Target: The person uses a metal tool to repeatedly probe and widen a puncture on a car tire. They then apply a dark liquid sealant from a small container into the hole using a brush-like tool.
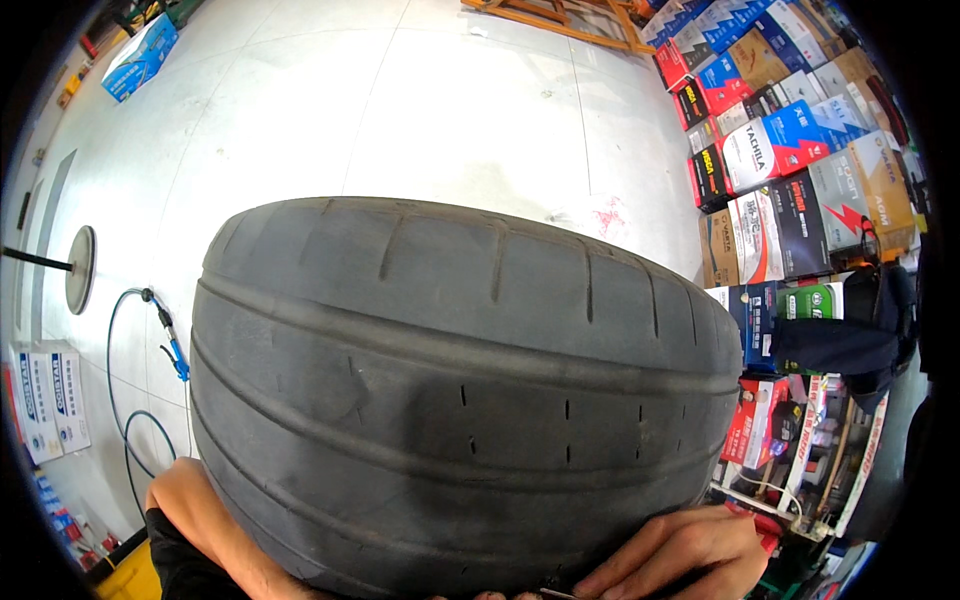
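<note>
A large worn black tyre [440, 400] fills the middle of the view, its tread facing me, with long grooves and short slits. My right hand [690, 555] lies against its lower right part, fingers closed and pointing left. At those fingertips shows the end of a thin, shiny metal piece [558, 594], mostly cut off by the lower edge. My left forearm [225, 535] runs along the tyre's lower left side. Only a few fingertips of my left hand [490, 597] show at the bottom edge; whether they hold anything is hidden.
Stacked battery boxes [765, 150] line the right side. Below them stands a metal rack [830, 460] with dark cloth above it. An air hose with a blue gun [175, 350] lies left of the tyre, near a round-plate stand [82, 270]. White tiled floor [330, 110] stretches beyond.
</note>
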Tool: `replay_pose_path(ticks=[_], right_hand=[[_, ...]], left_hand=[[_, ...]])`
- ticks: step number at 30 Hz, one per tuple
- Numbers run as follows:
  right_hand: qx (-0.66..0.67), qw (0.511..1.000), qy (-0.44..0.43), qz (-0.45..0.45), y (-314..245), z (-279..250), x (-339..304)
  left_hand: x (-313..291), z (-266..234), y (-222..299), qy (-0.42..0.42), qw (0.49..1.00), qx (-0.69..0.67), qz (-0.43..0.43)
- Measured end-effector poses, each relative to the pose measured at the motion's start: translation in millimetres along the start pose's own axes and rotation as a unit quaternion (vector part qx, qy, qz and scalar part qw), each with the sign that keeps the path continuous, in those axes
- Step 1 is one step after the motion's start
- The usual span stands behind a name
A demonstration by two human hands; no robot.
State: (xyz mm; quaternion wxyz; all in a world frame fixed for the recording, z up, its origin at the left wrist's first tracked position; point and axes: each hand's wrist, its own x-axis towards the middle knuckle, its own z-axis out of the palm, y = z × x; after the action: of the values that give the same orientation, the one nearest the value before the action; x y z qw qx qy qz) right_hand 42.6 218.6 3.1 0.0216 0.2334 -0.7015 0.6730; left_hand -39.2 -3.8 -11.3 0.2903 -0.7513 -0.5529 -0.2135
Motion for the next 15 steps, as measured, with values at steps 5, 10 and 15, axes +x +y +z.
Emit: replay_pose_path(ticks=[5,10,15], right_hand=[[-0.024,1.0,0.017,0.002,-0.5,4.2,-1.5],[-0.023,0.999,0.026,0.02,-3.9,4.9,-1.5],[0.015,0.998,0.056,0.016,-2.6,5.5,-1.3]], left_hand=[[-0.4,0.0,4.7,-0.005,1.0,-0.01,-0.019],[-1.1,2.2,-1.1,-0.004,0.998,0.053,0.019],[-3.0,-0.2,7.1,-0.026,0.998,0.048,0.008]])
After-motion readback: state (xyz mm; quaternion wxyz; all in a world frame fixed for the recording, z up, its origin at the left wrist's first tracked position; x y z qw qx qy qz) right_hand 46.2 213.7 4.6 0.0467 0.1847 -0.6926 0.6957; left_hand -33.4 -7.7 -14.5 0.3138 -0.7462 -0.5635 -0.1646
